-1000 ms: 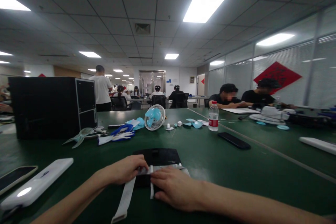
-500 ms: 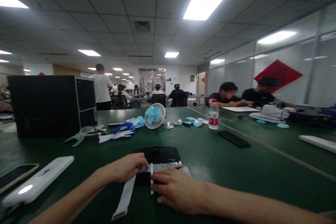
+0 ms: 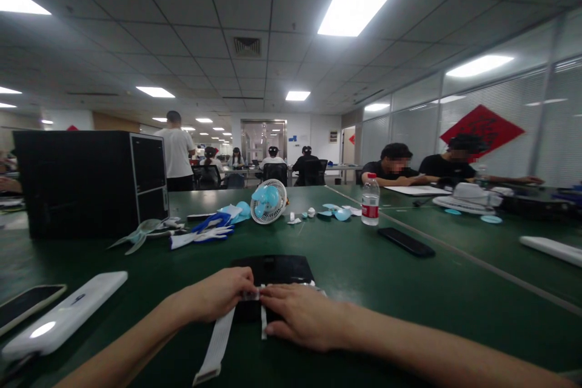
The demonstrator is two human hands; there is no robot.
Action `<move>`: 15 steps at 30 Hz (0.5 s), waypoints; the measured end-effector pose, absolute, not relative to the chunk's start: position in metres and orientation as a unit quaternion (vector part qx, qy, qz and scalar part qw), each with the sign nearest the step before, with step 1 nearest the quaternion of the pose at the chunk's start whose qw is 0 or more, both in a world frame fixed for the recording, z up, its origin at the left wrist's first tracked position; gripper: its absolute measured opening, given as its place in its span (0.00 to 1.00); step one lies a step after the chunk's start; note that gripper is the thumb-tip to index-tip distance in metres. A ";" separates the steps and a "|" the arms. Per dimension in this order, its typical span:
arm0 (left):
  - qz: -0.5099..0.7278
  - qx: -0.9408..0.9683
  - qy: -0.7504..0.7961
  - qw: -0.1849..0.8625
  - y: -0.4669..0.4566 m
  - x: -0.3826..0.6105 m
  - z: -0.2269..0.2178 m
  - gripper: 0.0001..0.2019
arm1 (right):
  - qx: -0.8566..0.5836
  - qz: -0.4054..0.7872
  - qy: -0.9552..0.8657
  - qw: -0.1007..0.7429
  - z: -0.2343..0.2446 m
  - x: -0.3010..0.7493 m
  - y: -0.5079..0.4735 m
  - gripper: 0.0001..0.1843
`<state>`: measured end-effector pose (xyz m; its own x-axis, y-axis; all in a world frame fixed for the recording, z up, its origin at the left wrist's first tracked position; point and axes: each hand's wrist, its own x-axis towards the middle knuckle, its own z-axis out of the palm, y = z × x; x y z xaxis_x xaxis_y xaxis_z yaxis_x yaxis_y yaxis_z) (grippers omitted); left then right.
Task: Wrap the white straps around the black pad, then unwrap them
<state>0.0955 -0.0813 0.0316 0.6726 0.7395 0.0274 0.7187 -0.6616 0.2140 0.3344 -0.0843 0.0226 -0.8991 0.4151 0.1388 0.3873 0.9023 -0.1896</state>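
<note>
In front of me on the green table lies a flat black object with a glossy far part; its kind is unclear. A whitish strip crosses it, and my left hand pinches that strip near the middle. From beneath this hand a white ribbed strap hangs toward me, ending in a folded tip. My right hand lies palm down over the black object's right side, fingers stretched out and fingertips close to the left hand's. A narrow white strip shows beside its fingers. The right hand covers much of what lies beneath.
On the left stand a black computer case, a white power bank and a phone. Farther back are gloves, a small fan, a bottle and a black phone. People sit beyond.
My right hand has shifted slightly away from me, its fingertips now meeting the area by my left fingers. It covers more of the whitish strip. The left hand has barely moved.
</note>
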 end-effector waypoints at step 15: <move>0.033 0.907 0.412 0.084 -0.083 0.088 0.041 0.12 | -0.262 0.087 -0.960 0.035 0.047 0.367 -0.079 0.26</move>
<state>0.0876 -0.0832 0.0411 0.6586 0.7524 -0.0099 0.7414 -0.6466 0.1795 0.3674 -0.0793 0.0466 -0.8603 0.5094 0.0212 0.4973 0.8475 -0.1859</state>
